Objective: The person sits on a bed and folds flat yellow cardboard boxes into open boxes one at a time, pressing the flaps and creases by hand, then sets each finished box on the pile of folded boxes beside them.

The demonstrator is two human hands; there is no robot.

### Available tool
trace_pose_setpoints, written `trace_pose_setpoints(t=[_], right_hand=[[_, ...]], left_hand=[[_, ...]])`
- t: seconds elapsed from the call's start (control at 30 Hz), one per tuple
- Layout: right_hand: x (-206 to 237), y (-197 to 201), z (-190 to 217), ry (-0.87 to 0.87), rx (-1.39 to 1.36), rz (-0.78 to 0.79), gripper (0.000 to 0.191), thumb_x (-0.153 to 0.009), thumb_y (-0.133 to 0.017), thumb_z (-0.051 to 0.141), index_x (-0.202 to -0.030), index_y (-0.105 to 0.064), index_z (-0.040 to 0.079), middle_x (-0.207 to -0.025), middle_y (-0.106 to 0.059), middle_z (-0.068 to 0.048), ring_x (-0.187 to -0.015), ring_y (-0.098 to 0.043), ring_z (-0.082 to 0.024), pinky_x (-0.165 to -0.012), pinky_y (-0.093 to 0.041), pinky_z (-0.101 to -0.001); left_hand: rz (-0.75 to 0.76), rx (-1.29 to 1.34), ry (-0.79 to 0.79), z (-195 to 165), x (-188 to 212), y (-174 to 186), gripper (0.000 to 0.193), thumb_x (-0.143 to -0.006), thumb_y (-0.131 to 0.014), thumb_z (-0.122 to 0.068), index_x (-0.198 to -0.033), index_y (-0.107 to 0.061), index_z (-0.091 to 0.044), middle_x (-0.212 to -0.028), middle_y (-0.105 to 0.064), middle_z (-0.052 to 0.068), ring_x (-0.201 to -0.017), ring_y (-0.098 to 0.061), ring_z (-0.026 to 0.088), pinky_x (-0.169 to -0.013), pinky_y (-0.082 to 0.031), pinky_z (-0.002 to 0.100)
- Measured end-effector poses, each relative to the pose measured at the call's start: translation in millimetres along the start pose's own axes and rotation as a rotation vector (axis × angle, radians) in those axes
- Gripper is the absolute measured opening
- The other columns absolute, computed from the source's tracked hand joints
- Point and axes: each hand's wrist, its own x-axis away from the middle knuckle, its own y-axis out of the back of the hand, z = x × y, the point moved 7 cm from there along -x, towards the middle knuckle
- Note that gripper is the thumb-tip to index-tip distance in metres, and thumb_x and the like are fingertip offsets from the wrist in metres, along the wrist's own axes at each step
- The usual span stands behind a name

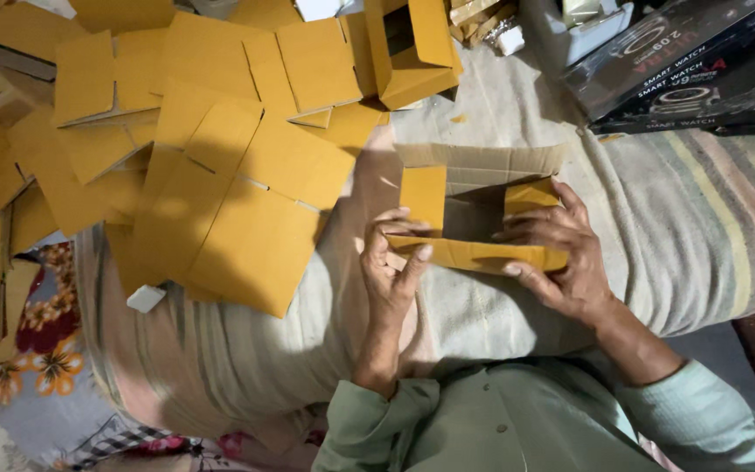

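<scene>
Both my hands hold a small yellow-brown cardboard box (482, 188) that is partly folded, its flaps still standing out. My left hand (392, 262) grips the box's near left corner, thumb on the front flap (474, 255). My right hand (561, 249) clasps the right side, fingers pressing on the front flap and the right flap. The box rests on a pale striped cloth (701, 218) over my lap.
A heap of flat yellow cardboard blanks (220, 157) covers the left and top. A folded box (412, 52) stands at the top centre. Black product boxes (683, 61) lie at the top right. A floral cloth (37, 350) shows at the lower left.
</scene>
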Motion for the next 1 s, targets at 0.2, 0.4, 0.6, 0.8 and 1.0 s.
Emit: trace_pose_setpoints(t=[0.2,0.4,0.6,0.8,1.0], right_hand=[[7.6,2.0,-7.2,-0.268,-0.387,-0.369,0.053,-0.105,-0.069,0.011,-0.151,-0.044,0.006,-0.152,-0.048,-0.009,-0.136,-0.055,-0.020,-0.121,-0.043,-0.0446],[-2.3,3.9,1.3,-0.269,-0.331,-0.320,0.082,-0.088,-0.047,-0.001,-0.162,-0.011,0.001,-0.167,-0.018,-0.021,-0.156,-0.023,-0.033,-0.124,-0.031,-0.0472],[-11.7,0.5,-46.2,-0.469,-0.513,-0.309,0.077,-0.095,-0.048,0.008,-0.167,-0.020,0.005,-0.164,-0.039,-0.016,-0.155,-0.037,-0.031,-0.123,-0.038,-0.0420],[-31.0,5.3,-65.2,-0.395,-0.136,-0.212,0.031,-0.118,-0.046,0.029,-0.133,-0.057,0.004,-0.144,-0.056,-0.018,-0.137,-0.055,-0.029,-0.122,-0.041,-0.0402],[-22.7,9.6,-49.6,-0.364,-0.240,-0.238,0.045,-0.120,-0.036,0.035,-0.124,-0.065,0.002,-0.148,-0.053,-0.022,-0.142,-0.051,-0.031,-0.121,-0.039,-0.0396]], left_hand=[[-0.137,0.079,0.421,44.6,1.5,8.4,0.047,-0.094,-0.079,-0.013,-0.133,-0.059,0.003,-0.123,-0.069,0.021,-0.117,-0.063,0.030,-0.098,-0.055,0.040],[0.220,0.183,0.134,36.2,-55.6,-7.5,0.103,-0.084,-0.075,0.005,-0.167,-0.014,-0.005,-0.173,-0.020,0.017,-0.160,-0.022,0.023,-0.129,-0.026,0.038],[0.097,0.405,0.200,56.4,-51.9,-10.6,0.090,-0.085,-0.073,-0.005,-0.163,-0.028,-0.003,-0.162,-0.039,0.017,-0.151,-0.038,0.026,-0.128,-0.029,0.041],[0.000,-0.122,0.019,51.0,-36.4,-11.7,0.032,-0.094,-0.076,-0.009,-0.125,-0.070,-0.002,-0.148,-0.056,0.015,-0.146,-0.048,0.023,-0.128,-0.037,0.039],[-0.060,0.075,0.189,52.5,-21.6,-12.2,0.032,-0.111,-0.059,-0.023,-0.129,-0.072,0.000,-0.163,-0.041,0.013,-0.147,-0.045,0.022,-0.121,-0.037,0.034]])
